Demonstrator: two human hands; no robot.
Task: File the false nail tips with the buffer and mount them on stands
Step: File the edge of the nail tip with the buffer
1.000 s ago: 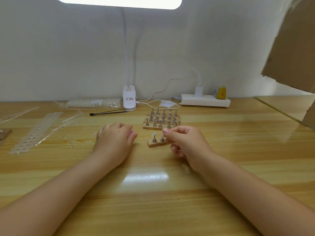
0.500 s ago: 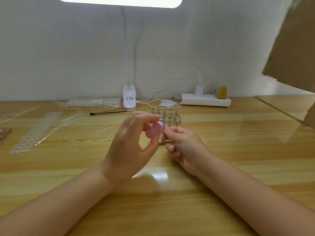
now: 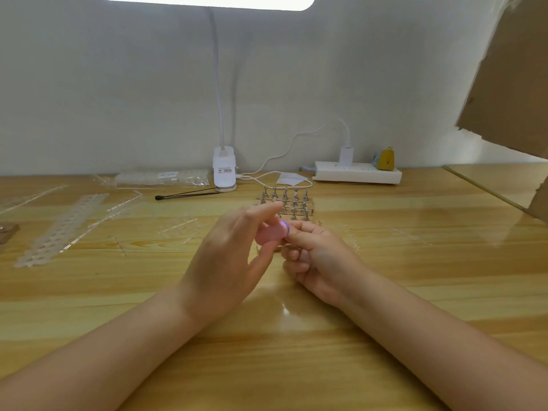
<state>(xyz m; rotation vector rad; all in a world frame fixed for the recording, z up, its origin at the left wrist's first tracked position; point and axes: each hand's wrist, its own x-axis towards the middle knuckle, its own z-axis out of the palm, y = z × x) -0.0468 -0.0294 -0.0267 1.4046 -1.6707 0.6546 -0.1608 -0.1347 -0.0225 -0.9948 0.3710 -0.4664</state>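
Frame centre, above the wooden bench point(image 3: 326, 366): left hand point(image 3: 234, 256) pinches the pink, purple-edged buffer block point(image 3: 271, 232); right hand point(image 3: 320, 256) fingertips pinched at its edge, nail tip too small to confirm. Wooden rack of metal stands point(image 3: 293, 203) just behind.

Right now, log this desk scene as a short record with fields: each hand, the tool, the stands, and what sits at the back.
left hand: holds the pink buffer between thumb and fingers
right hand: fingertips pinched against the buffer's end; nail tip too small to make out
stands: metal pegs on wooden blocks, just beyond the hands
back of desk: lamp clamp, power strip
left of desk: clear plastic strips
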